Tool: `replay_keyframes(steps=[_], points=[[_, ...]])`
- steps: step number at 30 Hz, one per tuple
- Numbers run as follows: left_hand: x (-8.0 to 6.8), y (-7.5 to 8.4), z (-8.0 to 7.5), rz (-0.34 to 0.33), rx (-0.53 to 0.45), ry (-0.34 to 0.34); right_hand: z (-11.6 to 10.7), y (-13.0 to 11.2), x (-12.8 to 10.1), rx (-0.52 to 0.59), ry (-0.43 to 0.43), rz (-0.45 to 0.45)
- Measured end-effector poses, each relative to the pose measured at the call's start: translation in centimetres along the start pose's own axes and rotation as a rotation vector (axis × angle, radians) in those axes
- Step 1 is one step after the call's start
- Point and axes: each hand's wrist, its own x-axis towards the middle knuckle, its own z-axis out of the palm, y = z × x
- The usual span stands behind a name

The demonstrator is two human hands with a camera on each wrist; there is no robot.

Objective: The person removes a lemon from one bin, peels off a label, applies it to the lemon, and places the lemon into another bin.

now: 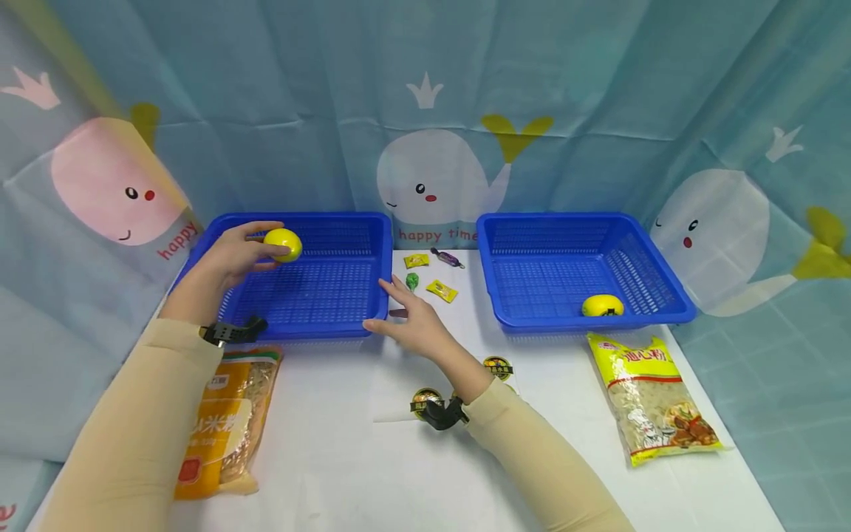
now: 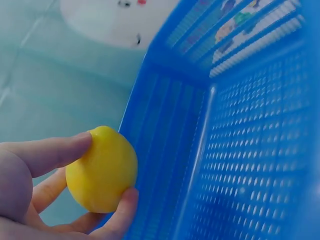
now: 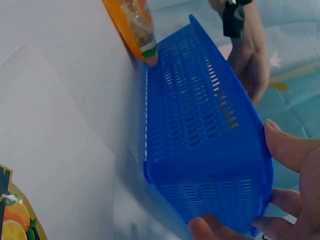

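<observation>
My left hand (image 1: 255,251) grips a yellow lemon-like fruit (image 1: 284,244) between thumb and fingers, held above the back left of the left blue basket (image 1: 319,295). In the left wrist view the fruit (image 2: 102,170) sits by the basket's inner wall (image 2: 240,150). My right hand (image 1: 405,318) rests spread against that basket's front right corner, one finger on the front rim and another along the side. The right wrist view shows its fingers (image 3: 295,150) on either side of the corner of the basket (image 3: 200,130). A second yellow fruit (image 1: 602,305) lies in the right blue basket (image 1: 558,219).
Several wrapped candies (image 1: 442,290) lie on the white table between the baskets. An orange packet (image 1: 226,421) lies front left, a yellow noodle bag (image 1: 654,399) front right. Round stickers (image 1: 499,367) are near my right forearm. A whale-print curtain hangs behind.
</observation>
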Motion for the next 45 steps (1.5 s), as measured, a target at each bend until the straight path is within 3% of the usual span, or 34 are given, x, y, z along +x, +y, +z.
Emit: replay_keyframes(steps=[15,21,28,37,45], points=[[-5.8,1.4,6.2,0.125,-0.044,-0.081,0.2,0.4,0.2,-0.013,-0.012,-0.010],[-7.0,1.1,8.5,0.171,-0.015,-0.094,-0.2,0.7,-0.2,0.009,-0.002,0.009],[-8.5,1.3,10.8,0.213,-0.081,-0.104,-1.0,0.2,-1.0,0.017,0.049,-0.006],[-10.0,2.6,13.8,0.270,-0.153,-0.195,-2.8,-0.6,-3.0,0.279,0.163,-0.169],[-11.1,3.4,15.8,0.253,-0.264,-0.331,-4.6,-0.2,-4.5,0.222,0.119,-0.186]])
